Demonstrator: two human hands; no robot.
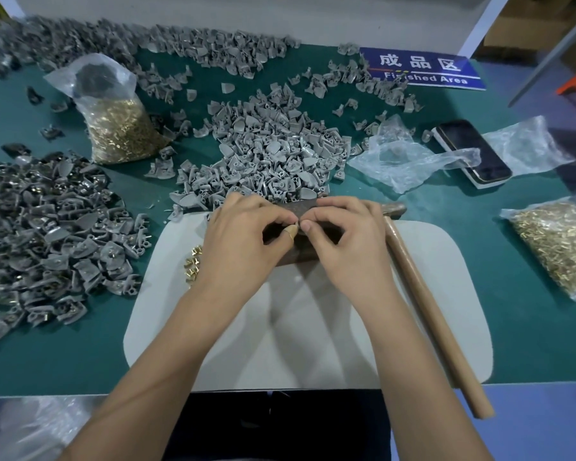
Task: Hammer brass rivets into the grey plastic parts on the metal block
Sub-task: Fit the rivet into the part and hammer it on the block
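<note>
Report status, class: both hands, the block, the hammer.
Left hand and right hand pinching something small together over metal block. Hammer lying idle at right. Nothing in the way.

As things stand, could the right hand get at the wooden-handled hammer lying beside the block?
Probably yes. The wooden-handled hammer lies uncovered on the white mat, just right of the right hand, nothing between. That hand is busy though, fingertips meeting the left hand over the dark metal block.

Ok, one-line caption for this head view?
Both hands pinch something small over the metal block; hammer lies beside them.
</note>
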